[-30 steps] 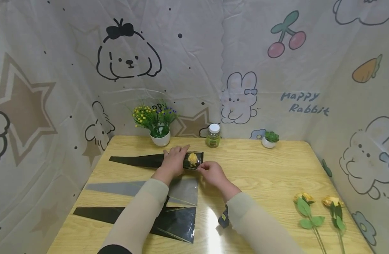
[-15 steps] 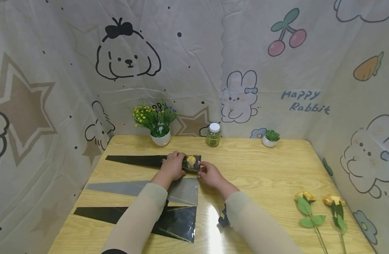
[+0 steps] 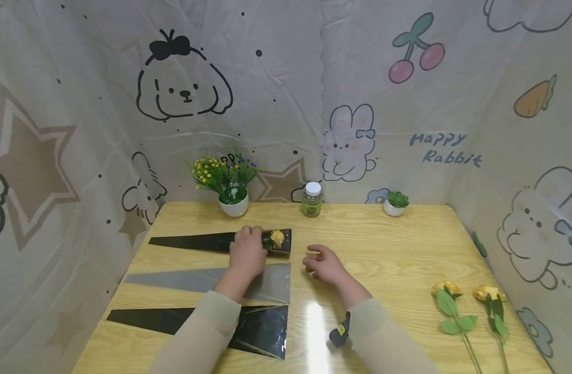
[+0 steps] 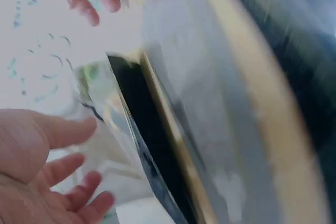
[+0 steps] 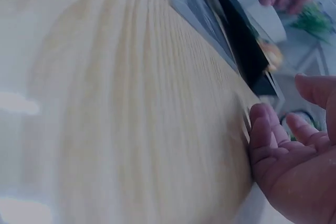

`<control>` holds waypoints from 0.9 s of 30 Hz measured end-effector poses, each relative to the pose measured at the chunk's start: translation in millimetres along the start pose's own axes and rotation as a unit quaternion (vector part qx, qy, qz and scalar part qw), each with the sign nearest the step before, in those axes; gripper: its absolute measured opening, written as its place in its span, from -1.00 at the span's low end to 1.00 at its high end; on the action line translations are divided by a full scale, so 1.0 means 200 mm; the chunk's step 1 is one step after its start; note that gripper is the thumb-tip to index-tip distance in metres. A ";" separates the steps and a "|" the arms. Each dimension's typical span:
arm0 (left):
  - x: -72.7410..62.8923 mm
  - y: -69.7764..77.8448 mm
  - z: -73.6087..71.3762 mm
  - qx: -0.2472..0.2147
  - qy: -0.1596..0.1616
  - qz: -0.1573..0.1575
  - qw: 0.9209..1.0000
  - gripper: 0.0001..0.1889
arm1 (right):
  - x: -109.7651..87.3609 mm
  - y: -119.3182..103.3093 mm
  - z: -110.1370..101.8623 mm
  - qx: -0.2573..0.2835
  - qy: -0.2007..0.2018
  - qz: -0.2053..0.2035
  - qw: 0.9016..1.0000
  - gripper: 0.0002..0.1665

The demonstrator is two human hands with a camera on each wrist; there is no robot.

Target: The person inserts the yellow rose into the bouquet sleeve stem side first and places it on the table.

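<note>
A yellow rose point(image 3: 277, 239) lies inside the wide end of a long black flower sleeve point(image 3: 192, 242), the farthest of three laid out on the table. Over the sleeve's middle is my left hand point(image 3: 248, 252); in the left wrist view its fingers point(image 4: 79, 135) are spread and loose, apart from the black film point(image 4: 144, 108). My right hand point(image 3: 327, 265) hovers just right of the sleeve's mouth, fingers loosely bent with nothing in them. Nearer lie a translucent grey sleeve point(image 3: 183, 279) and another black sleeve point(image 3: 262, 324), both flat and partly behind my left arm.
Two yellow roses point(image 3: 449, 311) point(image 3: 493, 317) with green stems lie at the right. Along the back edge stand a potted plant point(image 3: 233, 205), a white-capped jar point(image 3: 311, 202) and a small succulent point(image 3: 395, 206). A printed cloth point(image 3: 276, 119) hangs behind the wooden table point(image 3: 384, 239).
My right hand has let go of the sleeve's wide end and moved right and nearer. The sleeve with the rose has shifted slightly left, my left hand still over it.
</note>
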State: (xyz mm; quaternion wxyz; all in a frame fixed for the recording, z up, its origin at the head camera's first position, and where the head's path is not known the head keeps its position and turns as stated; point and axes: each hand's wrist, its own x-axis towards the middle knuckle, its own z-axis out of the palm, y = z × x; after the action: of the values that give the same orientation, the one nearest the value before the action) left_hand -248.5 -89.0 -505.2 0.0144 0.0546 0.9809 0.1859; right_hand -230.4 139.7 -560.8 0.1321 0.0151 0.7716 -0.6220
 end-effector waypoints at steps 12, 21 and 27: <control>-0.21 0.07 0.18 0.039 -0.108 0.009 0.993 -0.38 | -0.18 0.08 -0.14 0.019 -0.016 0.004 1.000 -0.46; -0.21 0.06 0.23 0.048 -0.088 0.001 0.995 -0.61 | -0.22 0.08 -0.06 -0.025 -0.018 -0.055 0.998 -0.58; -0.19 0.05 0.22 0.032 -0.085 -0.008 0.996 -0.81 | -0.22 0.07 0.00 -0.069 0.008 -0.056 0.996 -0.68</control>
State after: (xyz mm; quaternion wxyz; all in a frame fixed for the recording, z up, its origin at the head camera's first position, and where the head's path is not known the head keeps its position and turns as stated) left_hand -207.1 -67.6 -542.8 0.0978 0.0631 0.9820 0.1491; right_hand -185.4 150.0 -564.0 0.0914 -0.0327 0.8133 -0.5737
